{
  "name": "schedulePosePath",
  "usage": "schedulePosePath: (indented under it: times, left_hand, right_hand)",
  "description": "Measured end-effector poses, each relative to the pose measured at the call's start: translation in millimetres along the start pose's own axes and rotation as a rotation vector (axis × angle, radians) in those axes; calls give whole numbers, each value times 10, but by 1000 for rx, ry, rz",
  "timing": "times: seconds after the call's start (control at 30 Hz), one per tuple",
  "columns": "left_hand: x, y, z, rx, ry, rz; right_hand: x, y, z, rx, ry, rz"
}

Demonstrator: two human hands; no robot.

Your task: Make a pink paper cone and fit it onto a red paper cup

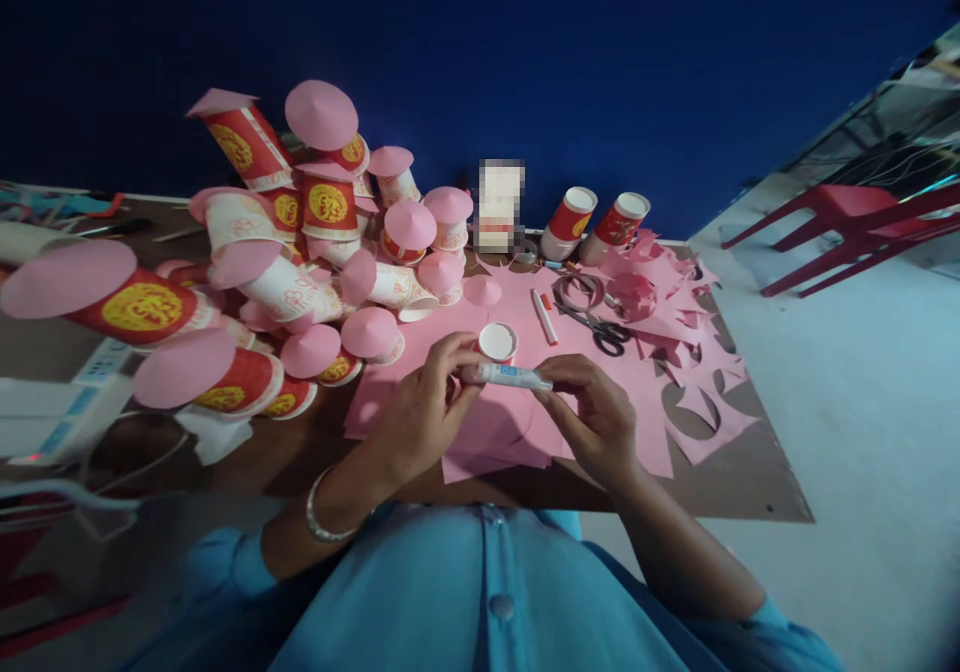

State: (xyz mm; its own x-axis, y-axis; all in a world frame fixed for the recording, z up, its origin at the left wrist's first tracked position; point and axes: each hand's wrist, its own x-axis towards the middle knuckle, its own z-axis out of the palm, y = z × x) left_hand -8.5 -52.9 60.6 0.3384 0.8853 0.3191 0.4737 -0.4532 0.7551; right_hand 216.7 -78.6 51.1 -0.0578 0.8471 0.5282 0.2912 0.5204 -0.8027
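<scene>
Left hand [424, 407] and right hand [598, 414] pinch a glue tube [510, 377] between curled fingers, one at each end; whether its cap is off is hard to tell. Just beyond them stands a bare cup [497, 340], a loose pink cone [482, 291] farther out. Many coned cups [328, 204] (a fair heap) look done beyond the left hand; two uncovered cups [567, 226] beyond the right appear left to do.

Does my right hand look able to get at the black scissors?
Probably yes: the scissors lie just past your right hand, nothing visibly between, though that hand holds the white tube.
</scene>
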Motion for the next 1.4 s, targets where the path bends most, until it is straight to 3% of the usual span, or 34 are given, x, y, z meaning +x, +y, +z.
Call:
schedulePosePath:
  times: [0.17, 0.3, 0.47, 0.63, 0.73, 0.87, 0.93, 1.13, 1.27, 1.4]
  left_hand:
    - [19, 55, -55, 226, 70, 203]
    - [15, 69, -50, 417, 109, 319]
    - [-42, 45, -29, 551, 129, 425]
    - [-154, -71, 9, 433, -13, 314]
    - [-132, -145, -23, 303, -60, 203]
    - [31, -312, -71, 236, -7, 22]
    - [129, -404, -42, 217, -29, -30]
    - [377, -437, 159, 113, -145, -57]
    - [480, -414, 227, 151, -188, -82]
    - [502, -482, 268, 159, -219, -79]
  right_hand:
    - [51, -96, -102, -280, -64, -175]
    - [53, -120, -150, -341, -122, -233]
    - [-12, -98, -104, -236, -134, -109]
    - [-121, -52, -67, -1, -182, 242]
    - [-114, 94, -176, 8, -123, 321]
    - [43, 534, -486, -239, 113, 320]
    - [148, 786, -623, -401, 120, 350]
    - [299, 1212, -721, -696, 11, 365]
    - [283, 1259, -703, -912, -87, 306]
    - [278, 1200, -677, -1001, -184, 155]
